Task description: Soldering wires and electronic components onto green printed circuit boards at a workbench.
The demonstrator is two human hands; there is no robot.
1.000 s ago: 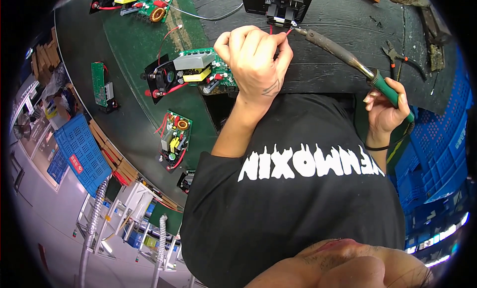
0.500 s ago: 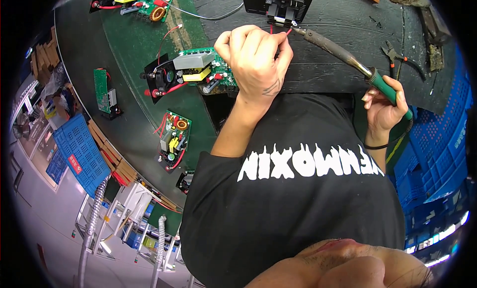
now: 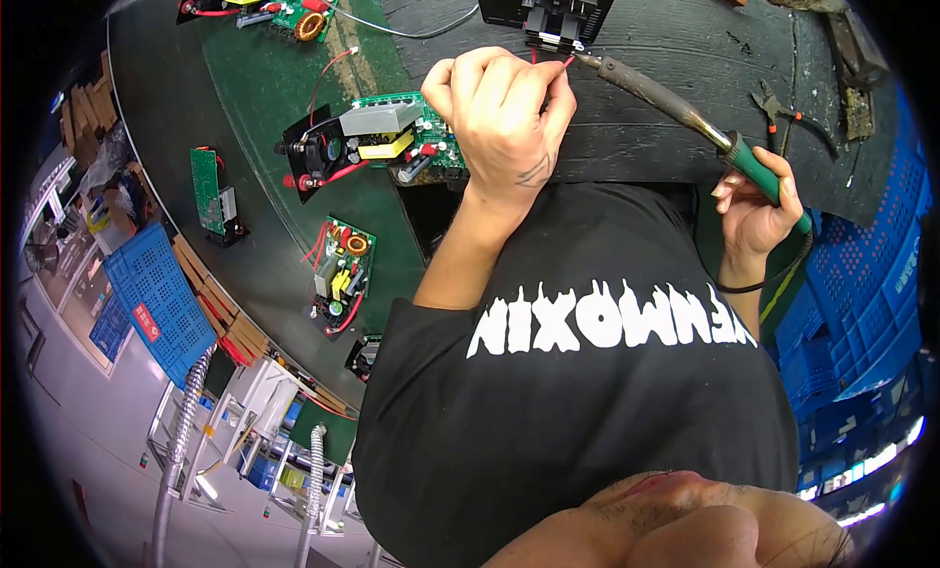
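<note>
My left hand (image 3: 501, 116) is closed in a pinch on a thin red wire (image 3: 568, 63), its end up against the terminals of a black panel (image 3: 501, 4). In my right hand (image 3: 759, 211) is a soldering iron (image 3: 669, 103), gripped by its green handle. The iron's tip meets the wire's end at the panel's lower edge, or sits right beside it. A second piece of red wire shows just left of the pinch. Beside my left wrist lies a green circuit board (image 3: 431, 129) with a fan and a thick red lead, partly hidden by the hand.
Several more circuit boards (image 3: 343, 269) lie along the green surface at left. Pliers with orange grips (image 3: 772, 113) rest on the dark bench mat (image 3: 646, 142). A blue perforated crate (image 3: 871, 284) stands at right, another blue crate (image 3: 162, 299) beyond the left bench.
The circuit board at the far left has shifted slightly to the right and down. My hands, the wire and the soldering iron stay almost where they were.
</note>
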